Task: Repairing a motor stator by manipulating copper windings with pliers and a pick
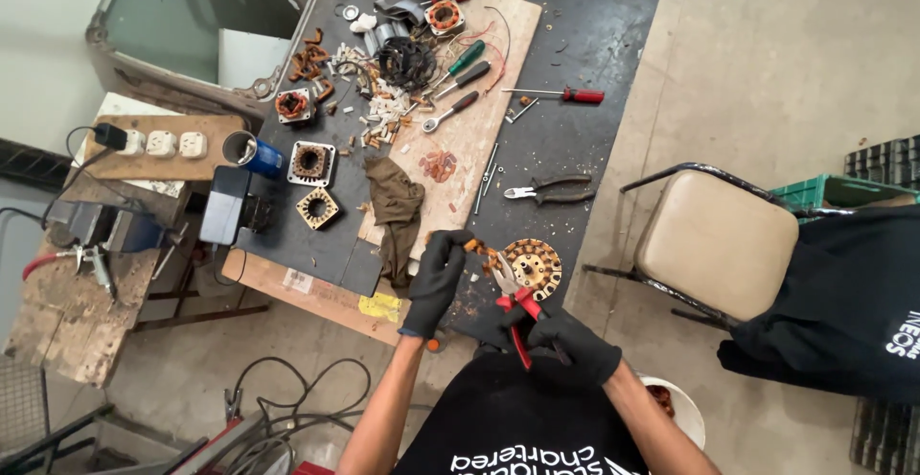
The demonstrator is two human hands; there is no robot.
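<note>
Lying at the workbench near edge: round stator core. Left hand, gloved, pinches its copper winding; right hand clasps red-handled pliers against it. Yellow label left; bare floor right.

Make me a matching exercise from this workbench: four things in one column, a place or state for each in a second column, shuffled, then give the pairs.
Things:
1. red-handled pliers
2. round stator
3. olive rag
4. red-handled screwdriver

Places or states:
A. lying alone on the dark board at the far side of the bench
B. crumpled beside the left hand
C. gripped in the right hand
D. at the near bench edge, under the plier tips

Pairs: 1-C, 2-D, 3-B, 4-A
</note>
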